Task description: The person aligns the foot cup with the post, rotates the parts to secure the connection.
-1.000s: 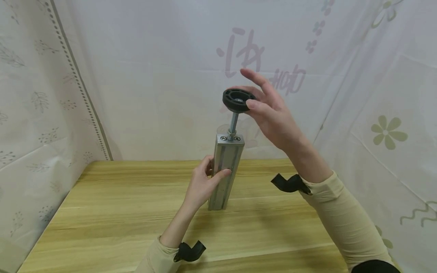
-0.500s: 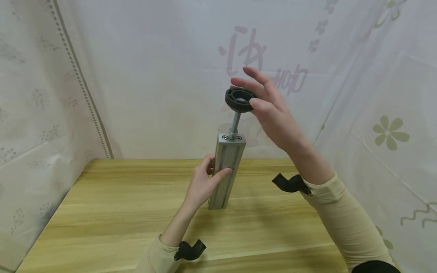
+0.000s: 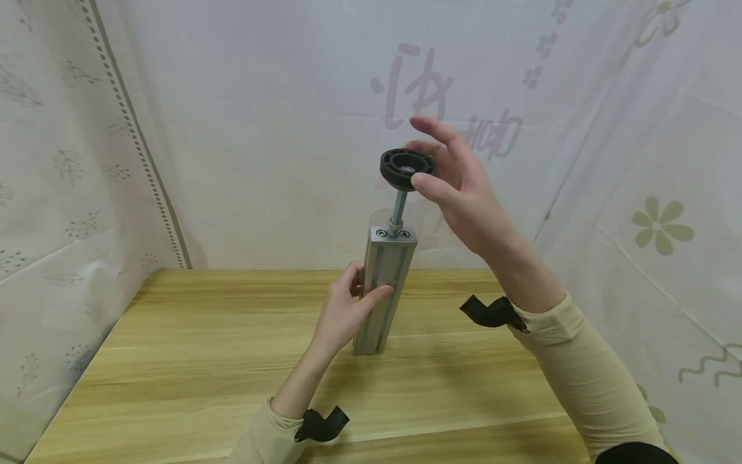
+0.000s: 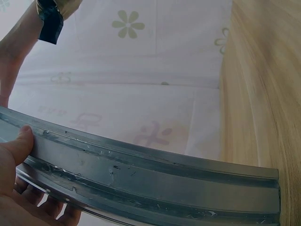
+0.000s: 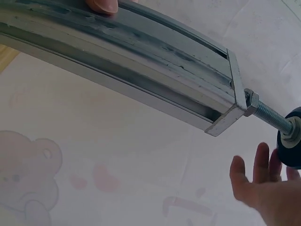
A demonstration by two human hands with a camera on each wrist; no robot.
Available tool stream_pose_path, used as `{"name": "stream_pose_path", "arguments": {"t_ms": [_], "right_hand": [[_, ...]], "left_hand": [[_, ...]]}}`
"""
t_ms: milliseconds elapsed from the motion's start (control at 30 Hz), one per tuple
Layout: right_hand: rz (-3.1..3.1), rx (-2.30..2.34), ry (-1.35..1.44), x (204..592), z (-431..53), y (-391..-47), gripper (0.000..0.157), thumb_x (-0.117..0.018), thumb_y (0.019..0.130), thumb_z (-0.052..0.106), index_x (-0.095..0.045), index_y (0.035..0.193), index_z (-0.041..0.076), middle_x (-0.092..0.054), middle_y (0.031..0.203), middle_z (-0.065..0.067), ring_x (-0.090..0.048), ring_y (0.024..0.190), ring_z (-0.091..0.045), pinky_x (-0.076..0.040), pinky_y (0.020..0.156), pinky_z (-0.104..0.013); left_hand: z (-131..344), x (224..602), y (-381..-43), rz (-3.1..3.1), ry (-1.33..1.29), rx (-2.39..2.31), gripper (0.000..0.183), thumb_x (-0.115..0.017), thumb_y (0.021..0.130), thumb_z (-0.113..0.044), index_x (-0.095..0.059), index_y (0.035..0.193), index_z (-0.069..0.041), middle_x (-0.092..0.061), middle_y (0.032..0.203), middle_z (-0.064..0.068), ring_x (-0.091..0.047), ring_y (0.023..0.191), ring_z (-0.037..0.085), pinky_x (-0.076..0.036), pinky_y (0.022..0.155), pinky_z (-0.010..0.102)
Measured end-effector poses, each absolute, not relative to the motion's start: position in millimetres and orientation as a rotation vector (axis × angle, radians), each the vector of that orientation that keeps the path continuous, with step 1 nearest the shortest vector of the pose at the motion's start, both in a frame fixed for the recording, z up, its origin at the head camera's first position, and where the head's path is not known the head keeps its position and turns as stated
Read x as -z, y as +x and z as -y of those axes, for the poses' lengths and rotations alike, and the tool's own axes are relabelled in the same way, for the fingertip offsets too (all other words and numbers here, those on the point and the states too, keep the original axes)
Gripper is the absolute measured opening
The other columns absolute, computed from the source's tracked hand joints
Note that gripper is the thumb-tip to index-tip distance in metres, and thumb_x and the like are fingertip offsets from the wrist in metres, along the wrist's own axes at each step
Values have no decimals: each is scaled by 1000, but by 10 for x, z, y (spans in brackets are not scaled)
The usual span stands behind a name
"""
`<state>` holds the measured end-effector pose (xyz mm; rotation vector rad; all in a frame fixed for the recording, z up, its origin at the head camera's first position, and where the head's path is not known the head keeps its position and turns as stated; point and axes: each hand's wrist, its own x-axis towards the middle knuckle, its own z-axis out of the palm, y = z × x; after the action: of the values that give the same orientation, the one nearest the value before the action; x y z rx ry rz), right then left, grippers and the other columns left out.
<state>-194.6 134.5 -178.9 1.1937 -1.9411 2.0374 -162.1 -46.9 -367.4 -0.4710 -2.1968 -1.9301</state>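
Observation:
An upright length of slotted aluminium profile (image 3: 385,270) stands on the wooden table, leaning slightly. My left hand (image 3: 343,312) grips it around its middle, with the thumb on the near face; in the left wrist view the other fingers curl beneath the profile. A threaded rod (image 3: 399,207) rises from the end plate (image 3: 392,235), through a nut (image 5: 251,102). On top of the rod sits a round black levelling foot (image 3: 400,173), its hollow underside facing up. My right hand (image 3: 464,193) holds the foot's right rim between thumb and fingers, the index finger raised off it.
The wooden table (image 3: 203,361) carries the profile. Pale printed cloth (image 3: 261,129) hangs behind and on both sides, close to the table's edges. Each wrist wears a black strap with a protruding piece (image 3: 489,312).
My right thumb has shifted left along the foot's near rim, and the fingers behind have opened and moved back in. The left hand and profile have stayed in place.

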Motion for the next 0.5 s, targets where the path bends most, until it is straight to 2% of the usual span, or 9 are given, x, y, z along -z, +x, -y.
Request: {"name": "stream_pose_path", "arguments": {"t_ms": [100, 167, 233, 333, 400, 500], "right_hand": [[2024, -1933, 1114, 1789, -1338, -1939, 68, -68, 91, 7, -40, 152, 14, -53, 124, -7, -58, 111, -21, -52, 93, -26], [2055, -1890, 1112, 1796, -1337, -1939, 74, -76, 90, 21, -39, 153, 15, -51, 128, -8, -58, 113, -23, -52, 94, -26], [2065, -1866, 1134, 1805, -1340, -1943, 79, -78, 89, 33, -37, 155, 17, -50, 137, -9, -60, 119, -23, -52, 98, -27], [2046, -1895, 1190, 1813, -1343, -1949, 71, -66, 96, 35, -34, 157, 16, -46, 152, -14, -60, 127, -26, -48, 107, -31], [2011, -1971, 1202, 1812, -1341, -1956, 63, -54, 98, 23, -34, 157, 15, -45, 156, -17, -59, 132, -26, -45, 113, -33], [1950, -2126, 1194, 1801, -1333, -1967, 63, -44, 95, 8, -34, 157, 15, -48, 154, -18, -58, 135, -27, -41, 118, -36]], "left_hand": [[474, 3679, -1623, 2193, -473, 1932, 42, -78, 90, -26, -63, 128, -15, -72, 121, 9, -70, 106, 24, -57, 81, 34], [478, 3684, -1623, 2194, -472, 1932, 41, -78, 90, -26, -63, 127, -15, -72, 121, 9, -70, 106, 24, -57, 81, 34], [479, 3689, -1623, 2195, -468, 1935, 41, -79, 90, -26, -63, 127, -15, -72, 121, 9, -70, 105, 24, -57, 81, 33], [477, 3692, -1624, 2197, -466, 1934, 41, -79, 90, -26, -63, 127, -15, -72, 120, 10, -70, 105, 24, -57, 80, 33], [474, 3688, -1624, 2195, -467, 1934, 41, -79, 90, -26, -64, 127, -15, -72, 120, 10, -70, 105, 24, -57, 80, 33], [471, 3682, -1624, 2194, -469, 1932, 41, -79, 90, -26, -64, 127, -15, -72, 120, 9, -70, 104, 24, -57, 80, 33]]}}
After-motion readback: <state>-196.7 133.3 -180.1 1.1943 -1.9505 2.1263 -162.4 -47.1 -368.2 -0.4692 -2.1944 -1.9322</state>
